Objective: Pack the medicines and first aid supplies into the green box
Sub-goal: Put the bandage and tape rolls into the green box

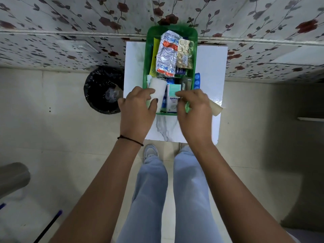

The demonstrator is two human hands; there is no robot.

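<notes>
The green box (192, 35) stands on a small white table (208, 71), filled with medicines. Silver blister strips (166, 55) and a gold blister pack (185, 53) lie at its far end. At the near end a white bandage roll (158, 89) stands next to a white and teal medicine carton (172, 98). My left hand (137, 109) grips the bandage roll at the box's near left corner. My right hand (193, 109) rests on the near right corner, fingertips touching the carton. A blue blister strip (197, 81) leans on the right rim.
A beige flat item (216, 106) lies on the table just right of my right hand. A black-lined waste bin (103, 90) stands on the floor left of the table. The flowered wall is directly behind the box. My legs stand close to the table's front edge.
</notes>
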